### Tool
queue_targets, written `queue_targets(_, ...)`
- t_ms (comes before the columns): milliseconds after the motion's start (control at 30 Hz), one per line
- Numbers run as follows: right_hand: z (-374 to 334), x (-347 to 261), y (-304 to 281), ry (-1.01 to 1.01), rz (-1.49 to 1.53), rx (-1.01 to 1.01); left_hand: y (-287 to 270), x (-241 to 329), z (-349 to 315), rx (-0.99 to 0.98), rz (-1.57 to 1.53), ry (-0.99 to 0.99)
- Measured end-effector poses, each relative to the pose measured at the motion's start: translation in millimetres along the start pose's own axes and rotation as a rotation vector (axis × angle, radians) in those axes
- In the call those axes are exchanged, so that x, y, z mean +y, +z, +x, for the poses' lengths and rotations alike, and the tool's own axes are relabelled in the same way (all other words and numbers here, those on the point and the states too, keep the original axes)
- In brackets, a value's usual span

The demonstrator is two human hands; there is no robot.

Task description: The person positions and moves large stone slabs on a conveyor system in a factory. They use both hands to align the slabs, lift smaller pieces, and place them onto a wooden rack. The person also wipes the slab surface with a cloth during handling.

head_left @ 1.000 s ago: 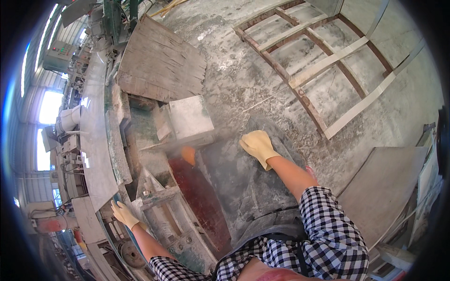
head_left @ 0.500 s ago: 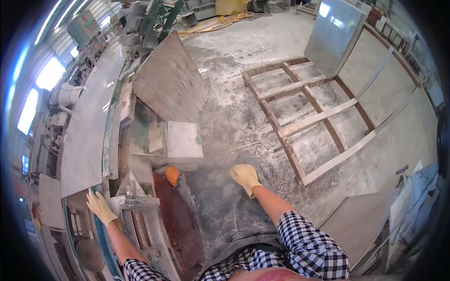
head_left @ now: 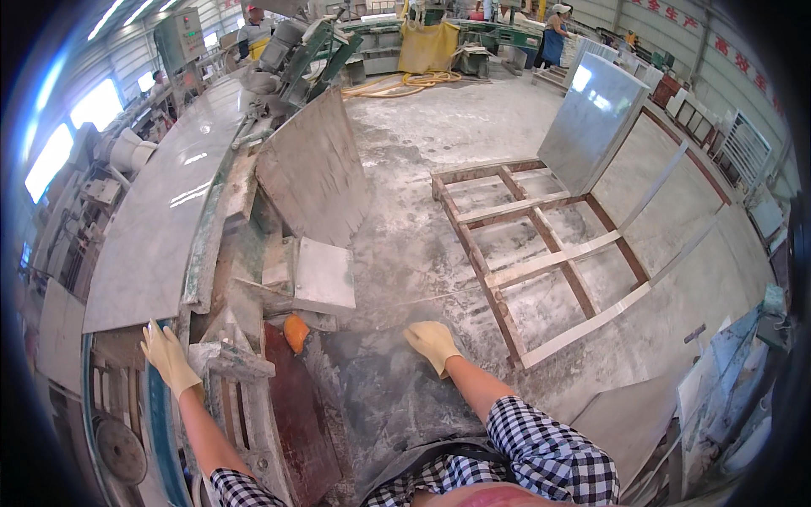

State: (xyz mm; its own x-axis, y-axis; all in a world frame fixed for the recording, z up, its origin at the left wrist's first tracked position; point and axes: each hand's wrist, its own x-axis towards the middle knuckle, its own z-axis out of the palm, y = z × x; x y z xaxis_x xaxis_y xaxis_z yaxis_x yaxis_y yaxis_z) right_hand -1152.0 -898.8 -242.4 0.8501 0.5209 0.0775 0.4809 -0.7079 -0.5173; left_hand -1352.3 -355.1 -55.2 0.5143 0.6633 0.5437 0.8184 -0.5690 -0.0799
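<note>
A pale, glossy stone slab (head_left: 160, 228) lies on the long machine bed to my left. My left hand (head_left: 171, 359), in a cream rubber glove, reaches to the slab's near edge with its fingers stretched out. Whether the fingertips press on the edge cannot be made out. My right hand (head_left: 433, 345), gloved alike, is over the far edge of my dark, wet apron (head_left: 397, 389). Its fingers look curled in, and anything inside them is hidden. Between the hands lie an orange lump (head_left: 296, 333) and a dark red board (head_left: 296, 414).
A whitish block (head_left: 324, 275) and a leaning brown-grey panel (head_left: 312, 169) stand beside the bed. On the floor at right is a slatted frame (head_left: 498, 275) with an upright slab (head_left: 591, 122). Stone offcuts (head_left: 718, 389) lean at lower right. A person (head_left: 553, 38) stands far back.
My view has tilted upward, bringing the far wall and people at the back into sight. Both hands keep nearly the same places, the left at the slab's edge, the right over the apron.
</note>
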Motion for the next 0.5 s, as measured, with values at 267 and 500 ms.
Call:
queue_targets(267, -1.2, -3.6, -6.2, 0.013, -0.025, -0.044, -5.8, 3.4, -3.8, 0.022, -0.043, -0.001)
queue_targets(500, -0.4, -0.8, -5.4, 0.031, -0.014, -0.034, -44.0, 27.5, -13.8, 0.054, -0.119, 0.017)
